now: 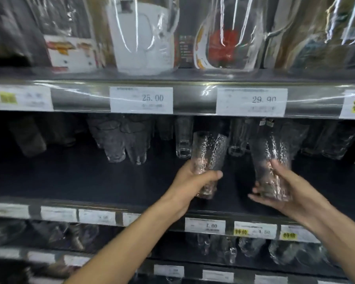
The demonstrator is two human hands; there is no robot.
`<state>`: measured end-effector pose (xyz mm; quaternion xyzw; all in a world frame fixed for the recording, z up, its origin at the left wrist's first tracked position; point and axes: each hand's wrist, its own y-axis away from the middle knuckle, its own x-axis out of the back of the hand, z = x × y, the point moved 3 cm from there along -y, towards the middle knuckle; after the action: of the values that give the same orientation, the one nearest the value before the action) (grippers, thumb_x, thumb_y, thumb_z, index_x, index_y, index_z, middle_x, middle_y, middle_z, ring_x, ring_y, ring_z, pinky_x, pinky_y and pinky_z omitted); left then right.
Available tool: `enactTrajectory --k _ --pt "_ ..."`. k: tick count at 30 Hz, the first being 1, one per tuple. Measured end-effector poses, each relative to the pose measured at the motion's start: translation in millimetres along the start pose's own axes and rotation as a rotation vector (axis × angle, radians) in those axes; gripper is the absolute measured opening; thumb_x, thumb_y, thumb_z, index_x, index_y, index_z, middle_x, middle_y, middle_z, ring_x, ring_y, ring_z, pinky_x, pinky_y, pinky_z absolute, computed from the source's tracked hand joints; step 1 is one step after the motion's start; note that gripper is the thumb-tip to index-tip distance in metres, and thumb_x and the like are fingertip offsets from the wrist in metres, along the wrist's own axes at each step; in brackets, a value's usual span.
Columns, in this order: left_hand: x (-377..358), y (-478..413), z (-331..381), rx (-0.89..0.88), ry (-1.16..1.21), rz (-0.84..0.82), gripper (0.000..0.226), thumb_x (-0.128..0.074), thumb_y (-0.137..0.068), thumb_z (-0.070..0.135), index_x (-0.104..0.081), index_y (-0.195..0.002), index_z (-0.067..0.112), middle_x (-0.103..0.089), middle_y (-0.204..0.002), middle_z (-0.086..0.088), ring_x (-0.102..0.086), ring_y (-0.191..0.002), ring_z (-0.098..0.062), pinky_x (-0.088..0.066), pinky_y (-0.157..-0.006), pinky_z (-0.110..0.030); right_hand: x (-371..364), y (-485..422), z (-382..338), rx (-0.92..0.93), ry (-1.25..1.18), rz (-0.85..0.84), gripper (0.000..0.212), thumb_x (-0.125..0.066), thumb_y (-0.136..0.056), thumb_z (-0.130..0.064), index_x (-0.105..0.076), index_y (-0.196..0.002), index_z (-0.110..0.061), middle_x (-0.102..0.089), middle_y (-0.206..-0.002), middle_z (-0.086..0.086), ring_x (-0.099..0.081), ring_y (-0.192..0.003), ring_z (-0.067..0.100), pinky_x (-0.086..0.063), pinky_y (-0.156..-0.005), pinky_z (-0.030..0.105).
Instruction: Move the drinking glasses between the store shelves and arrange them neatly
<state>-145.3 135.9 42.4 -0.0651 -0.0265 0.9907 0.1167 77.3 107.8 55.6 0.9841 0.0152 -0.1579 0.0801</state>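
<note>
My left hand [195,180] grips a tall clear textured drinking glass [210,152] around its lower half, just above the front of the dark middle shelf [90,177]. To its right, my right hand [285,185] holds a second textured glass [268,152], fingers curled round its base. Both glasses tilt slightly and look blurred. Behind them, at the back of the same shelf, stand more clear glasses: a plain tall one [183,138], a ribbed pair [121,138] to the left, and others [334,140] to the right.
The shelf above carries glass pitchers wrapped in plastic [143,35] over price tags reading 25.00 [141,100] and 29.90 [252,102]. Lower shelves hold more glassware [252,249] behind price labels [205,225]. The left part of the middle shelf shows bare dark surface.
</note>
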Motion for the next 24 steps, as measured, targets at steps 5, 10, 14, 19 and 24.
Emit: enactTrajectory --k 5,10,14,19,24 --pt "50 64 11 0.001 0.175 0.153 0.051 -0.079 -0.07 0.039 -0.061 -0.112 0.016 -0.067 -0.091 -0.009 -0.064 -0.069 -0.019 -0.054 -0.064 -0.031 -86 16 33 0.005 -0.137 -0.165 0.09 -0.096 -0.025 -0.055 -0.073 -0.1 -0.012 -0.072 -0.088 0.016 -0.064 -0.056 0.026 -0.056 -0.048 0.036" --pt "108 111 21 -0.09 0.212 0.335 0.03 -0.075 -0.063 0.055 -0.072 -0.08 0.03 -0.071 -0.085 -0.01 -0.067 -0.063 -0.025 -0.049 -0.074 -0.044 -167 15 74 -0.047 -0.29 -0.347 0.079 -0.091 -0.04 -0.054 -0.074 -0.102 -0.008 -0.065 -0.08 0.015 -0.054 -0.048 0.024 -0.045 -0.044 0.027" --pt "146 138 28 -0.109 0.188 0.424 0.044 -0.071 -0.068 0.058 -0.069 -0.095 0.024 -0.071 -0.09 -0.011 -0.064 -0.061 -0.024 -0.052 -0.07 -0.041 -214 15 91 -0.098 -0.326 -0.46 0.07 -0.09 -0.045 -0.055 -0.074 -0.098 -0.011 -0.064 -0.082 0.014 -0.052 -0.047 0.023 -0.043 -0.045 0.025" --pt "179 151 24 -0.049 0.115 0.491 0.086 -0.069 -0.068 0.07 -0.053 -0.126 0.009 -0.072 -0.096 -0.012 -0.066 -0.068 -0.027 -0.056 -0.073 -0.042 -250 13 101 -0.103 -0.301 -0.49 0.078 -0.089 -0.046 -0.056 -0.071 -0.105 -0.008 -0.063 -0.083 0.014 -0.052 -0.047 0.022 -0.046 -0.046 0.027" --pt "205 141 16 0.059 0.069 0.443 0.11 -0.057 -0.055 0.096 -0.052 -0.137 0.023 -0.056 -0.139 -0.017 -0.049 -0.132 -0.04 -0.035 -0.112 -0.058 -267 10 106 -0.044 -0.163 -0.407 0.084 -0.088 -0.043 -0.062 -0.072 -0.107 -0.012 -0.068 -0.087 0.012 -0.058 -0.054 0.024 -0.05 -0.048 0.032"
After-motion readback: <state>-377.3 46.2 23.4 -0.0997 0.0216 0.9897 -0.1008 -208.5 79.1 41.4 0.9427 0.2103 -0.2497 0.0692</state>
